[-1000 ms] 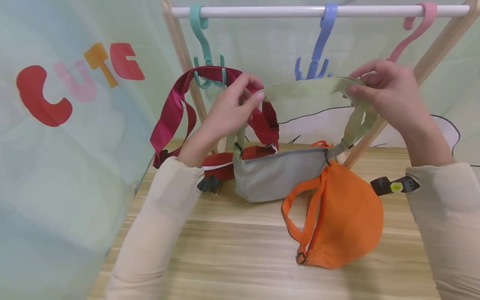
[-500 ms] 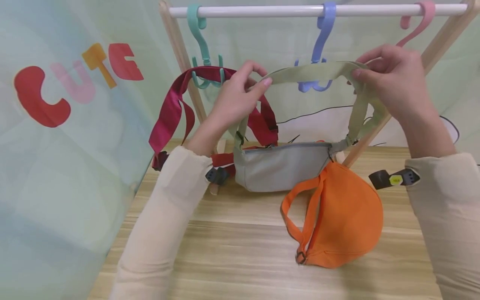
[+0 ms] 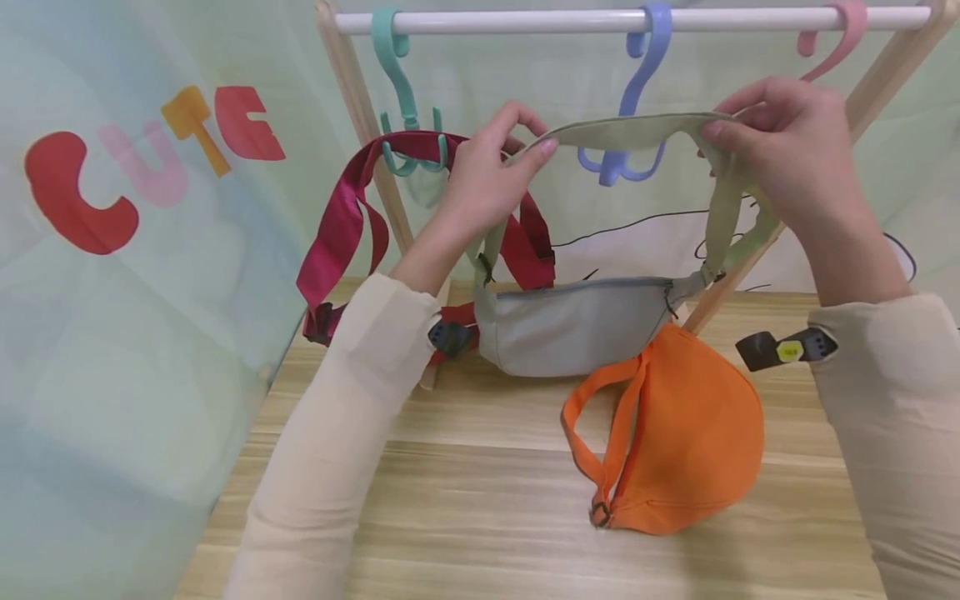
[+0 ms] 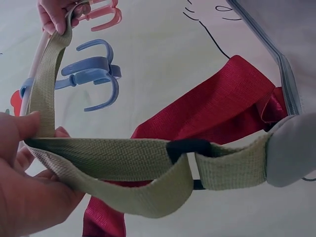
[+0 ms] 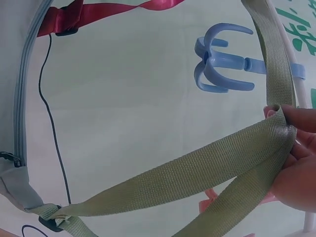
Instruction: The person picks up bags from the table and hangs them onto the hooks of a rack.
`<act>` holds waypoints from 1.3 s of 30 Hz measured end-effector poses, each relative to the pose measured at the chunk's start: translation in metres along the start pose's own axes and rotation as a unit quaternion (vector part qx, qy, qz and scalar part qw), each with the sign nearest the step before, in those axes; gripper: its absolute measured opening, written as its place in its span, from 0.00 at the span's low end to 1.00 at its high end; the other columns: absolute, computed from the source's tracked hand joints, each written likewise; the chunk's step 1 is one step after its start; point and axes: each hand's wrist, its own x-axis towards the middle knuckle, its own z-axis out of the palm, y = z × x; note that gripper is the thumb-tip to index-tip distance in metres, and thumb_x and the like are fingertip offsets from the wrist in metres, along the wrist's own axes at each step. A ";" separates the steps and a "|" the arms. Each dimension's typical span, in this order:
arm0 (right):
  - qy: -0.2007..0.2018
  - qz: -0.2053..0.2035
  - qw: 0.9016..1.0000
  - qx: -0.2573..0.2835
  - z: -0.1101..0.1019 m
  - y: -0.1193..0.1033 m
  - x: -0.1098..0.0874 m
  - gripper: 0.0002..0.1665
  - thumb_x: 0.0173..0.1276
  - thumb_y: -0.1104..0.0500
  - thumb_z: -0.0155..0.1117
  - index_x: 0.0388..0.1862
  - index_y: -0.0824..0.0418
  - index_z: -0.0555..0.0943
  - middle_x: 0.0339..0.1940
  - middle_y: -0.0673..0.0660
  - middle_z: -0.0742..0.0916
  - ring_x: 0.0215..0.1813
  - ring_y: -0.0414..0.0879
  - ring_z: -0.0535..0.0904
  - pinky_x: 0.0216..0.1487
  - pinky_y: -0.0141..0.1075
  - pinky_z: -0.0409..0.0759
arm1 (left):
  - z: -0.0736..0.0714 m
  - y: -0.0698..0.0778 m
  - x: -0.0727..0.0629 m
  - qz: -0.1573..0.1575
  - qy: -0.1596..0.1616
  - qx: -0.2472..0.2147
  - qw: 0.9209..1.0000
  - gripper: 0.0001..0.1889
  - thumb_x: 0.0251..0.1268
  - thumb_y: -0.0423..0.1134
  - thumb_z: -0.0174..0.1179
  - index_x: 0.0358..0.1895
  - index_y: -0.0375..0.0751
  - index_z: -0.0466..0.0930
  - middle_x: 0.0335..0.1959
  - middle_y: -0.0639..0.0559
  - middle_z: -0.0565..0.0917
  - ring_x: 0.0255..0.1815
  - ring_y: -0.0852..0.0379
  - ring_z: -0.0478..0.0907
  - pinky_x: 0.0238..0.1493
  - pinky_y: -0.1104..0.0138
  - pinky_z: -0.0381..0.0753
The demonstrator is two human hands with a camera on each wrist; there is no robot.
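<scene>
A grey waist bag (image 3: 581, 329) hangs from its pale green strap (image 3: 630, 132), which both hands stretch between them. My left hand (image 3: 487, 179) pinches the strap's left part between thumb and fingers. At the other end my right hand (image 3: 795, 154) pinches the strap, its two layers hanging below the grip in the right wrist view. Behind the strap is the blue hook (image 3: 613, 162), its prongs partly covered in the head view; the left wrist view shows the blue hook (image 4: 94, 71) apart from the strap. An orange bag (image 3: 693, 442) lies below on the wooden table.
A dark red strap (image 3: 341, 217) hangs over the green hook (image 3: 405, 117) at left, its red bag mostly hidden. The pink hook (image 3: 843, 42) hangs at right on the white rail (image 3: 517, 22). A wooden post (image 3: 888, 79) stands behind the right hand.
Both hands have risen, lifting the strap and the grey bag higher. The left hand has also shifted right. The blue hook has turned, its prongs now facing differently. The orange bag stays put.
</scene>
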 end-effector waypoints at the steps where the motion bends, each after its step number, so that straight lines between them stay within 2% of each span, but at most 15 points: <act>1: 0.004 0.003 1.000 0.000 0.000 0.000 0.001 0.11 0.57 0.61 0.68 0.39 0.62 0.80 0.29 0.49 0.86 0.30 0.40 0.81 0.34 0.26 0.74 | 0.000 0.000 0.000 0.001 0.002 -0.001 1.000 0.13 0.66 0.47 0.53 0.50 0.49 0.69 0.44 0.51 0.76 0.40 0.56 0.72 0.37 0.66 0.74; 7: 0.029 0.022 0.999 0.013 0.003 -0.002 0.008 0.11 0.57 0.59 0.68 0.38 0.60 0.80 0.30 0.50 0.85 0.33 0.41 0.81 0.38 0.27 0.73 | 0.002 0.003 0.003 0.000 0.009 0.000 1.000 0.12 0.66 0.46 0.52 0.50 0.50 0.70 0.43 0.51 0.76 0.39 0.56 0.72 0.35 0.66 0.73; 11: 0.035 0.025 0.998 0.050 0.006 -0.003 0.012 0.09 0.56 0.62 0.69 0.35 0.61 0.80 0.28 0.50 0.85 0.30 0.41 0.81 0.34 0.26 0.76 | 0.003 0.004 0.004 -0.008 0.011 -0.002 1.000 0.12 0.66 0.47 0.52 0.49 0.51 0.70 0.42 0.51 0.75 0.39 0.56 0.71 0.34 0.66 0.73; 14: 0.035 0.023 0.998 0.055 0.008 -0.002 0.014 0.07 0.56 0.63 0.68 0.33 0.61 0.80 0.26 0.49 0.85 0.28 0.41 0.81 0.30 0.25 0.77 | 0.003 0.003 0.004 -0.013 0.015 -0.003 1.000 0.12 0.66 0.47 0.52 0.49 0.50 0.71 0.43 0.51 0.76 0.40 0.56 0.72 0.35 0.66 0.73; 23: 0.026 0.029 0.999 -0.008 0.013 0.005 0.012 0.05 0.59 0.60 0.65 0.34 0.56 0.79 0.25 0.46 0.84 0.27 0.38 0.80 0.32 0.25 0.75 | 0.004 0.000 0.006 -0.025 0.025 0.009 0.999 0.12 0.65 0.47 0.53 0.49 0.50 0.71 0.46 0.52 0.76 0.44 0.57 0.72 0.39 0.67 0.73; 28: 0.008 0.026 0.999 -0.042 0.014 0.011 0.007 0.08 0.59 0.56 0.65 0.37 0.56 0.79 0.27 0.46 0.84 0.28 0.38 0.80 0.33 0.26 0.74 | 0.005 -0.006 0.004 -0.030 0.026 0.012 0.999 0.12 0.66 0.47 0.53 0.48 0.50 0.70 0.42 0.52 0.77 0.39 0.58 0.73 0.37 0.67 0.73; 31: 0.000 0.010 0.998 -0.064 0.014 0.017 0.004 0.10 0.59 0.55 0.65 0.38 0.56 0.80 0.27 0.46 0.84 0.30 0.38 0.79 0.33 0.27 0.73 | 0.006 -0.009 0.001 -0.034 0.021 0.013 0.999 0.12 0.65 0.47 0.53 0.49 0.50 0.70 0.40 0.52 0.77 0.37 0.56 0.74 0.35 0.68 0.75; 35: -0.018 -0.005 0.998 -0.056 0.012 0.023 0.001 0.09 0.59 0.56 0.65 0.38 0.57 0.81 0.27 0.45 0.84 0.30 0.38 0.78 0.31 0.23 0.74 | 0.008 -0.012 -0.003 -0.027 0.013 0.016 0.999 0.13 0.65 0.47 0.54 0.50 0.50 0.71 0.43 0.54 0.78 0.41 0.58 0.74 0.38 0.69 0.75; 39: -0.041 -0.002 0.998 -0.056 0.010 0.029 -0.002 0.11 0.59 0.56 0.65 0.41 0.57 0.81 0.30 0.46 0.84 0.32 0.39 0.78 0.33 0.22 0.75 | 0.009 -0.015 -0.006 -0.021 0.004 0.014 1.000 0.13 0.65 0.46 0.55 0.50 0.49 0.71 0.43 0.53 0.78 0.40 0.58 0.75 0.39 0.70 0.75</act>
